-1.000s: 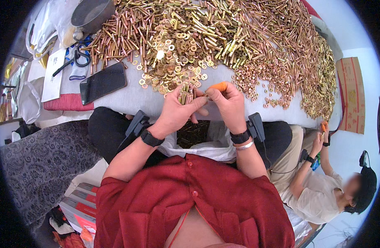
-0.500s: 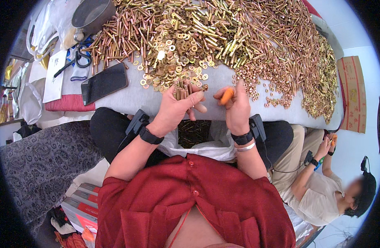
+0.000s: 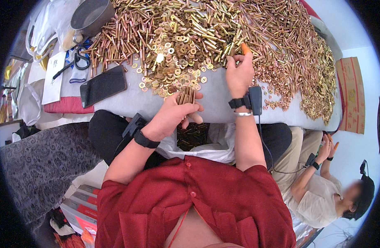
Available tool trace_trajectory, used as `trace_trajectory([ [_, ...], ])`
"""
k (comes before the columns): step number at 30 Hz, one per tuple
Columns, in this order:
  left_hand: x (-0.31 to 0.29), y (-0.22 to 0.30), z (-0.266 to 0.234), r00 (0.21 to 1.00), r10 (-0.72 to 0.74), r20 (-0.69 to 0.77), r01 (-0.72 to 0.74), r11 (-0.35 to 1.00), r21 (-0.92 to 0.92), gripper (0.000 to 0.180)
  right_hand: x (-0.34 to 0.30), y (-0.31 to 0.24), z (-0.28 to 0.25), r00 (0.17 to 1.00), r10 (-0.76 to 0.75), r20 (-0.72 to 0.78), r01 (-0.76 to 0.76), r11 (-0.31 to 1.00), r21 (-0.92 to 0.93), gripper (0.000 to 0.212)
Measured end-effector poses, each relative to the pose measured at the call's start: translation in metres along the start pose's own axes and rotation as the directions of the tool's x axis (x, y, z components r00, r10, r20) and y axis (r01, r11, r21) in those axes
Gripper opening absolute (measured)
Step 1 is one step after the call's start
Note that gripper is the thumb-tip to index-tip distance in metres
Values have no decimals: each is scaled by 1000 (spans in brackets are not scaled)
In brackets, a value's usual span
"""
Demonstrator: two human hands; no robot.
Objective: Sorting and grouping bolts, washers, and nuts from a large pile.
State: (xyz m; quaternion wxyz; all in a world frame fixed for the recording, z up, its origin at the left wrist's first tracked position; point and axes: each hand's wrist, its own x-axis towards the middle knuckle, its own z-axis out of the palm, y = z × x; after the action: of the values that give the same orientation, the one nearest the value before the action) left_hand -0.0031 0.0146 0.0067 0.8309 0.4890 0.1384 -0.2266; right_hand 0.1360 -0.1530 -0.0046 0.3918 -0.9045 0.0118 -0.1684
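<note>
A bundle of short brass-coloured metal rods (image 3: 186, 95) stands upright in my left hand (image 3: 170, 114), which is closed around it above the table's near edge. My right hand (image 3: 240, 76) reaches to the near edge of the heaped metal rods (image 3: 227, 39); its thumb and forefinger are apart. An orange finger cover (image 3: 245, 48) sits on one of its fingertips, which touches or hovers just over the rods. Between the hands lies a pile of flat brass-coloured washers (image 3: 179, 64). Small nuts (image 3: 273, 87) are scattered right of my right hand.
A black phone (image 3: 104, 87), scissors (image 3: 80, 60) and a grey metal pot (image 3: 92, 16) are at the left. A white sack (image 3: 216, 155) with dark metal pieces inside opens below the table edge. A co-worker (image 3: 318, 198) sits at the right, near brown cardboard (image 3: 350, 95).
My right hand has moved forward from beside my left hand to the rod heap. My left hand, still around the bundle, has shifted slightly left and nearer to me.
</note>
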Motion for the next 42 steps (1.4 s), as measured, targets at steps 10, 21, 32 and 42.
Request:
trace_trajectory([
  [10, 3, 0, 1, 992, 42, -120, -52, 996, -76, 35, -58, -17, -36, 781, 26, 624, -544, 519, 660, 37],
  [21, 2, 3, -4, 998, -10, -57, 13, 999, 46, 29, -69, -16, -48, 743, -542, 392, 534, 834, 141, 32],
  [32, 2, 1, -3, 1000, -6, -17, 8, 998, 69, 25, -85, -22, -44, 843, -347, 412, 118, 865, 487, 31],
  [42, 1, 7, -2, 978, 131, -160, -125, 991, 49, 26, -57, 8, -12, 807, -526, 267, 545, 839, 6, 19],
])
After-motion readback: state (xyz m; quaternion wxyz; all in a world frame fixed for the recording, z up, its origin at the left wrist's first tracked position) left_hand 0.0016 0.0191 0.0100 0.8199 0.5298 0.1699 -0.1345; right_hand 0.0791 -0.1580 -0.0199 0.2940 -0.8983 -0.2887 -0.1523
